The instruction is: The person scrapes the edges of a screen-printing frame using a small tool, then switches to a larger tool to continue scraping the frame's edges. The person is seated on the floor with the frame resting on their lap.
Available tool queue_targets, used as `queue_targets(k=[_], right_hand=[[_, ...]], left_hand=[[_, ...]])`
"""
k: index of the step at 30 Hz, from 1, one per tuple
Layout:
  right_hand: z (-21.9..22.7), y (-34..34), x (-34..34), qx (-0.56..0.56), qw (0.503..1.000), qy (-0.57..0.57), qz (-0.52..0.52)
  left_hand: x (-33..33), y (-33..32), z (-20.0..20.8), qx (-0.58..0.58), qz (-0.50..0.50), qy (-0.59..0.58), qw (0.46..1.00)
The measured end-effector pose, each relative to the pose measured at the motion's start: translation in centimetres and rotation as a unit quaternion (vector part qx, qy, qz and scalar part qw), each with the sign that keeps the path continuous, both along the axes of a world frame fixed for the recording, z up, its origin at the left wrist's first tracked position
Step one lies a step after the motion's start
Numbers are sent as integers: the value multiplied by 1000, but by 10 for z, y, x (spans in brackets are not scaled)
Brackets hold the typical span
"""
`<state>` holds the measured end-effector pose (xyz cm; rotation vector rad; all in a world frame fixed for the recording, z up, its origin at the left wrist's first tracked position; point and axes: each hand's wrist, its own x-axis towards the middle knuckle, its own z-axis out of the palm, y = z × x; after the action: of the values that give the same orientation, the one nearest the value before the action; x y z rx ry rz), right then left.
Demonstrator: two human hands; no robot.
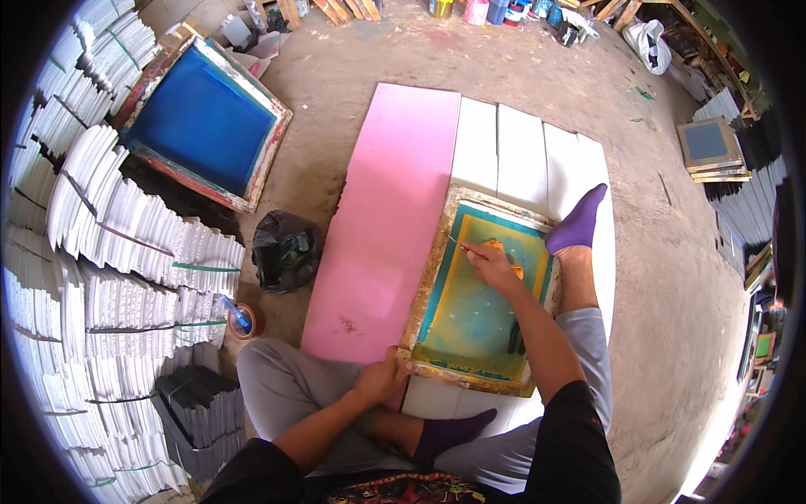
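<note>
Right hand [495,267]: fingers closed in a pinch around a slim tool [458,244], its tip directed toward the far-left part of the mesh [478,307]; contact between tip and mesh cannot be told from this angle. An orange-yellow item [494,244] shows at the same hand, partly covered by it; whether the fingers also hold it is unclear. Left hand [382,380]: fingers closed on the near-left corner of the screen frame [426,296]; how far they wrap underneath is hidden. Screen frame lies in front of the person, slightly rotated, straddling a pink board [388,202] and white panels [520,151]. Mesh is yellow-green in the middle, with a teal border. A dark object [515,338] sits near the right inner edge, too blurred to identify. Edges: a purple-socked foot [579,220] is close by the far-right corner, and the right forearm crosses the right side of the frame; the folded leg and second sock [457,430] bound the near side. Widest room is leftward over the pink board, as far as a black bag [286,250]; beyond the far edge, the white panels continue, then the concrete floor [403,46].
</note>
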<state>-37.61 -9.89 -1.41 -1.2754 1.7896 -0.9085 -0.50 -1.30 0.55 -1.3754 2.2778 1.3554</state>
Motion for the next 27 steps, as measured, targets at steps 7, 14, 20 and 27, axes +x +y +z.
queue_targets(k=[7,14,20,27], right_hand=[[26,-6,0,-43,972,221,63],[57,-28,-8,309,887,-336,-70],[61,-21,-3,280,914,-286,-69],[44,9,11,19,981,191,-27]], left_hand=[[1,2,-5,-4,1,4,1000],[3,5,-7,-20,6,7,1000],[3,3,-8,-19,-2,11,1000],[2,4,-7,-23,9,12,1000]])
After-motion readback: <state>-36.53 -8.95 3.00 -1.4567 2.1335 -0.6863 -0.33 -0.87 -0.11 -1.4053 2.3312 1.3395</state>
